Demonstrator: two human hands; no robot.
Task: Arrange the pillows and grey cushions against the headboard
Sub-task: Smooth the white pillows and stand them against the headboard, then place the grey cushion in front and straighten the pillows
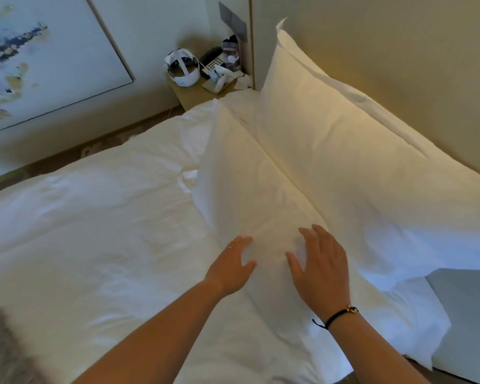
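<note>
A white pillow (241,173) lies in the middle of the bed, propped against a second white pillow (352,151) that leans on the beige headboard (399,51). My left hand (233,267) rests flat on the near end of the front pillow with fingers spread. Beside it, my right hand (320,268) presses the same pillow with straight fingers; a black bracelet is on that wrist. A grey cushion (0,347) shows partly at the bottom left corner. Another white pillow (466,314) sits at the lower right.
The white duvet (81,231) covers the bed to the left. A bedside table (203,92) beyond the bed carries a white headset (182,67), a phone and small items. A framed painting (39,56) hangs on the far wall.
</note>
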